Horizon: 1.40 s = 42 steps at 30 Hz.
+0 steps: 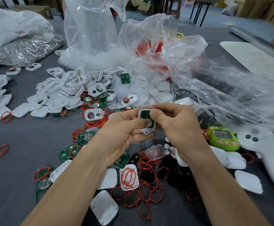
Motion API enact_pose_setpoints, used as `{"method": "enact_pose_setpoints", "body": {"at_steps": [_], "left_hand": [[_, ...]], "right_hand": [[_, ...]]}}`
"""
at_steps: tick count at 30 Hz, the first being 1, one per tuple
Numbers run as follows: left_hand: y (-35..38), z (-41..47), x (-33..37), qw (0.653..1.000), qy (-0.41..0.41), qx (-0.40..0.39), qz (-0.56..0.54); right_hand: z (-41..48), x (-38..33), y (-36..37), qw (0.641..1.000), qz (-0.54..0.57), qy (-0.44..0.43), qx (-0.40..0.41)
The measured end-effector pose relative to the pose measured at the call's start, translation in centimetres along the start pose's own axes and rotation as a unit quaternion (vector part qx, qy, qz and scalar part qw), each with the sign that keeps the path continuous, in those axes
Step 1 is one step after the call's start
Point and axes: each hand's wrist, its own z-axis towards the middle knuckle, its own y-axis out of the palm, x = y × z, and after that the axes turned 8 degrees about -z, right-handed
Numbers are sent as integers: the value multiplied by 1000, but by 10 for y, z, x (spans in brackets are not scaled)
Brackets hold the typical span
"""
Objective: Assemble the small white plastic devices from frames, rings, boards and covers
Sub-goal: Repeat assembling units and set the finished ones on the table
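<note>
Cartons [255, 7] back a grey table [27, 137] of red rings [146, 193] where left hand [124, 129] and right hand [177, 124] pinch a board-filled frame [146, 131].

Left hand [124, 132] and right hand [177, 126] hide much of the frame [146, 131]'s green board [145, 114]; red parts [146, 47] blur behind the far plastic bag [149, 26].

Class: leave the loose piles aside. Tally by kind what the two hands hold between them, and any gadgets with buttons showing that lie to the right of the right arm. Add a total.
White frame: 1
Green board, seated in that frame: 1
Green handheld toy with pink buttons: 1
White controller with dark buttons: 1
Total: 4
</note>
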Motion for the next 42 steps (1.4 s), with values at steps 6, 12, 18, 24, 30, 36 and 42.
{"method": "enact_pose_setpoints", "body": {"at_steps": [6, 12, 18, 24, 30, 36, 42], "left_hand": [[1, -2, -1, 1000, -2, -5, 13], [1, -3, 0, 1000, 3, -1, 23], [6, 0, -2, 997, 11, 69, 19], [7, 1, -4, 992, 53, 116, 9], [7, 2, -5, 991, 62, 119, 2], [6, 2, -5, 994, 49, 93, 18], [9, 0, -6, 994, 54, 90, 6]], "right_hand": [[-5, -2, 3, 998, -3, -13, 66], [-12, -8, 9, 992, -36, -48, 113], [-11, -8, 10, 996, -26, -58, 65], [-4, -2, 7, 996, 78, -20, -31], [0, 4, 9, 995, 95, -6, -40], [0, 7, 8, 993, 92, -3, -76], [-3, 7, 13, 999, 41, 0, -24]]}}
